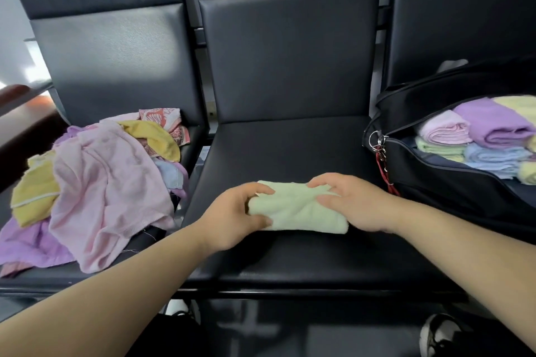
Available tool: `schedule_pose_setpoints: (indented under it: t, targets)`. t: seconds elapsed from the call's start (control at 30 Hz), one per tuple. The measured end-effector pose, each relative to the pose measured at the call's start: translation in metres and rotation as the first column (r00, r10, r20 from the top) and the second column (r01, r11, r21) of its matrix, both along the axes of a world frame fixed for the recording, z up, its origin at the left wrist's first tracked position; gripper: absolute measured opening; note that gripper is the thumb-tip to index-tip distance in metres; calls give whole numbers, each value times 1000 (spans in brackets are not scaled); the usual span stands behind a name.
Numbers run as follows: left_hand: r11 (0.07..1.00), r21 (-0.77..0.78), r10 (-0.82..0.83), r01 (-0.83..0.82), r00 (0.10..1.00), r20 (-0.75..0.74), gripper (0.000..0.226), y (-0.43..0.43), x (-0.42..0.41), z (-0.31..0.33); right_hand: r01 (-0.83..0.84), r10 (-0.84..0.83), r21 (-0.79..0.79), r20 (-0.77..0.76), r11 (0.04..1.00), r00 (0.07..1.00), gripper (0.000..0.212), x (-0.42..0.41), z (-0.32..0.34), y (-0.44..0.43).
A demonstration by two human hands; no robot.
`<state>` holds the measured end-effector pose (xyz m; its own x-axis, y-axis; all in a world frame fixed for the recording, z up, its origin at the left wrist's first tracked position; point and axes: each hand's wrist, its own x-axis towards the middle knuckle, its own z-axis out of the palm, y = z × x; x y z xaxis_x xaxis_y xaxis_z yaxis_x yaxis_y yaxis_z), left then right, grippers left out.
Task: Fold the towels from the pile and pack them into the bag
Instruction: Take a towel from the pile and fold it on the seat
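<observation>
A pale green towel [293,209], folded into a small thick rectangle, lies on the middle black seat [290,148]. My left hand [232,217] grips its left end, fingers curled over the top and thumb at the front. My right hand [351,203] pinches its right end. A loose pile of towels [98,182] in pink, yellow, purple and a red pattern covers the left seat. On the right seat an open black bag [435,182] holds several folded towels [478,136] in pink, purple, green, blue and yellow.
Three black padded seats stand in a row with tall backrests. A red strap and metal key rings [380,148] hang from the bag's left end. A dark wooden armrest [17,95] is at far left. My shoes [438,333] show below the seat edge.
</observation>
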<state>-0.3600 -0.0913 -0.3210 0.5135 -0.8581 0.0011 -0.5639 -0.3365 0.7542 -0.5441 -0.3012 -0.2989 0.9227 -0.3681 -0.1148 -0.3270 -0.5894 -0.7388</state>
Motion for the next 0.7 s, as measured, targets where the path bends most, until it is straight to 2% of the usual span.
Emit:
schedule_pose_setpoints:
  t: [0.07, 0.13, 0.2, 0.23, 0.3, 0.37, 0.43, 0.53, 0.63, 0.7]
  targets:
    - [993, -108, 18, -50, 959, -283, 42, -3, 0, 3, 53, -54, 104, 9, 993, 998, 20, 0, 6, -6]
    - [981, -165, 21, -103, 900, -435, 37, -5, 2, 2, 35, -32, 128, -26, 991, 999, 26, -3, 8, -13]
    - [977, -168, 43, -134, 888, -458, 30, -8, 2, 1, -26, 35, 76, -116, 997, 993, 52, -5, 10, -17]
    - [976, -162, 58, -146, 890, -453, 26, -9, 2, 0, -47, 52, 34, -145, 998, 988, 58, -5, 8, -18]
    - [974, -149, 87, -168, 893, -442, 22, -12, 5, -3, -3, 5, 19, -123, 1000, 992, 48, -2, 2, -21]
    - [971, -140, 114, -193, 890, -441, 22, -16, 7, -6, 64, -57, 157, -48, 985, 997, 34, 3, -4, -24]
    - [968, -107, 164, -225, 899, -406, 24, -19, 10, -10, 121, -122, 288, -13, 950, 992, 26, 8, -10, -26]
    - [968, -36, 236, -249, 949, -211, 29, -23, 12, -12, 210, -218, 309, -11, 928, 976, 18, 17, -22, -31]
    - [973, 37, 224, -229, 969, 103, 42, -25, 10, -11, 304, -301, 168, -45, 938, 953, 24, 25, -28, -32]
    - [980, 11, 191, -199, 956, 224, 41, -26, 9, -11, 283, -283, -10, -48, 959, 958, 33, 28, -25, -32]
